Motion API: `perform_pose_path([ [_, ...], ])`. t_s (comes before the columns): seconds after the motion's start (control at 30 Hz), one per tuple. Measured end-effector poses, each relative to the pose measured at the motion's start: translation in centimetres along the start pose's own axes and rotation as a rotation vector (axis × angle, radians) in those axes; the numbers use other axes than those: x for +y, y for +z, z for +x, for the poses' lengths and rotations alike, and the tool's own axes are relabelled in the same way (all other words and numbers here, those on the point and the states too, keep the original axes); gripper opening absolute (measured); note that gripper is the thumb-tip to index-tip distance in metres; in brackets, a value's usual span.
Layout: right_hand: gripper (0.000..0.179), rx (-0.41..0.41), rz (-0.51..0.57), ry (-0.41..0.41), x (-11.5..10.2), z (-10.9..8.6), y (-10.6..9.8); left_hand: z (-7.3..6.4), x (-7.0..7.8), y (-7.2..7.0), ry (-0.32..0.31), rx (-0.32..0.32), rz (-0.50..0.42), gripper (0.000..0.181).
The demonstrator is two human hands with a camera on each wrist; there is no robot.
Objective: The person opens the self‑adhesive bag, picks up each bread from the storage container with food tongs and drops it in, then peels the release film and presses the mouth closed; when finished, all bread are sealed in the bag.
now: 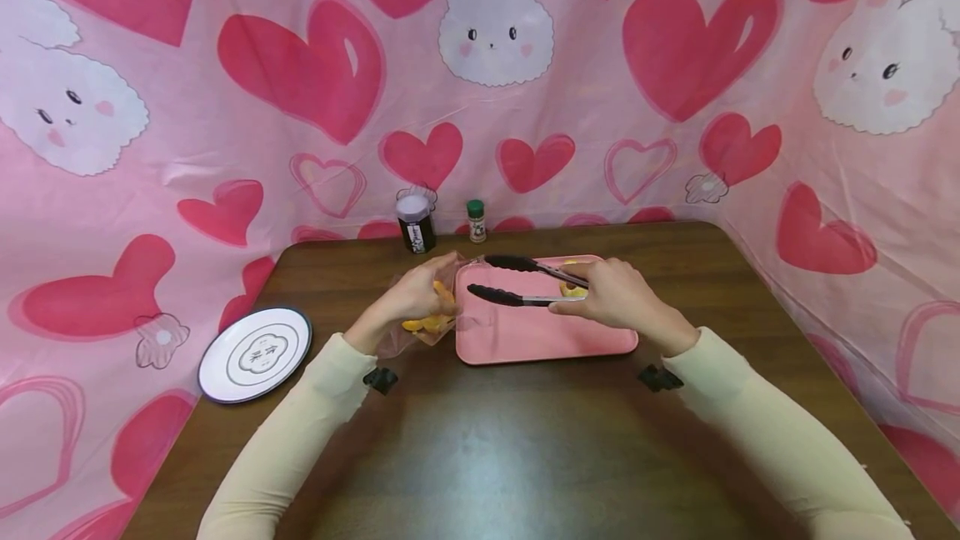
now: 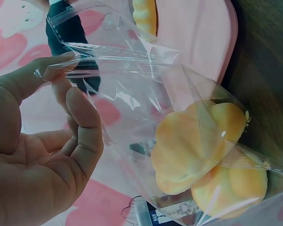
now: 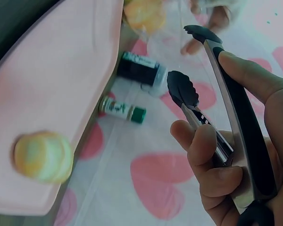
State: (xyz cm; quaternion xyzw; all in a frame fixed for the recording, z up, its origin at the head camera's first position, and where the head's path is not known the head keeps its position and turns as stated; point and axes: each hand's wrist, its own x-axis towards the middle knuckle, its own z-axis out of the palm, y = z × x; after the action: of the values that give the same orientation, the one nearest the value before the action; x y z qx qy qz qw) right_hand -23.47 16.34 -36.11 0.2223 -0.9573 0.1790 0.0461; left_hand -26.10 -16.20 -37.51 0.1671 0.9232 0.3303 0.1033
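My left hand (image 1: 411, 294) pinches the upper edge of a clear plastic bag (image 2: 132, 96) between thumb and fingers. Inside the bag lie golden bread rolls (image 2: 184, 153), low and away from the hand. My right hand (image 1: 618, 294) grips metal tongs (image 3: 240, 117) with black scalloped tips, which stand apart with nothing between them. In the head view the tips are beside the bag, over the left part of a pink tray (image 1: 517, 338). A yellowish bread piece (image 3: 43, 157) rests on that tray, partly hidden by the right hand in the head view.
At the back of the brown table (image 1: 480, 448) stand a dark jar with a pale lid (image 1: 416, 225) and a small green-capped shaker (image 1: 476, 222). A white plate with a dark rim (image 1: 255, 355) lies at the left edge. Pink heart-patterned cloth (image 1: 487, 115) hangs around the table.
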Motion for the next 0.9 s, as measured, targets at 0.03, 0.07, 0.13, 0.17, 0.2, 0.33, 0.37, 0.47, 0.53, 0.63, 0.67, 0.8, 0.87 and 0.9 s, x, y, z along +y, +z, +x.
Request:
perform_pose_path([
  [0.03, 0.044, 0.002, 0.001, 0.018, 0.3, -0.2, -0.2, 0.0, 0.0, 0.0, -0.001, 0.002, -0.002, 0.093],
  [0.07, 0.044, 0.003, 0.001, 0.036, 0.7, -0.5, -0.4, 0.0, 0.0, 0.0, -0.003, 0.003, -0.001, 0.093],
  [0.13, 0.043, 0.005, -0.002, 0.065, 1.3, -1.0, -0.8, 0.0, 0.1, 0.0, -0.005, 0.003, -0.002, 0.093],
  [0.17, 0.047, 0.009, -0.007, 0.076, 1.7, -1.2, -0.9, 0.0, 0.1, 0.0, -0.006, 0.003, -0.003, 0.093],
  [0.2, 0.050, 0.013, -0.013, 0.084, 2.0, -1.4, -1.1, 0.0, 0.1, 0.0, -0.007, 0.004, -0.004, 0.093],
  [0.33, 0.072, 0.009, -0.040, 0.120, 3.3, -2.2, -1.4, 0.0, 0.1, 0.0, -0.007, 0.002, -0.009, 0.094],
  [0.37, 0.078, 0.004, -0.044, 0.129, 3.6, -2.4, -1.4, 0.0, 0.0, 0.0, -0.005, 0.002, -0.009, 0.094],
  [0.47, 0.080, -0.015, -0.057, 0.160, 4.4, -3.1, -1.4, 0.0, 0.0, 0.0, 0.003, 0.002, -0.018, 0.094],
  [0.53, 0.078, -0.014, -0.066, 0.172, 4.9, -3.4, -1.3, 0.1, -0.1, 0.0, 0.009, 0.001, -0.022, 0.093],
  [0.63, 0.071, -0.015, -0.071, 0.191, 5.7, -4.0, -1.2, 0.1, -0.1, 0.0, 0.007, -0.002, -0.025, 0.093],
  [0.67, 0.069, -0.014, -0.074, 0.197, 5.9, -4.1, -1.2, 0.1, -0.1, 0.0, 0.005, -0.004, -0.024, 0.093],
  [0.8, 0.062, -0.013, -0.079, 0.214, 6.7, -4.8, -1.0, 0.1, 0.0, -0.1, -0.001, -0.008, -0.021, 0.093],
  [0.87, 0.062, -0.017, -0.083, 0.230, 7.1, -5.2, -0.9, 0.1, 0.0, -0.1, 0.003, -0.008, -0.018, 0.093],
  [0.9, 0.060, -0.016, -0.084, 0.238, 7.2, -5.3, -0.9, 0.1, 0.0, -0.1, 0.003, -0.009, -0.017, 0.093],
])
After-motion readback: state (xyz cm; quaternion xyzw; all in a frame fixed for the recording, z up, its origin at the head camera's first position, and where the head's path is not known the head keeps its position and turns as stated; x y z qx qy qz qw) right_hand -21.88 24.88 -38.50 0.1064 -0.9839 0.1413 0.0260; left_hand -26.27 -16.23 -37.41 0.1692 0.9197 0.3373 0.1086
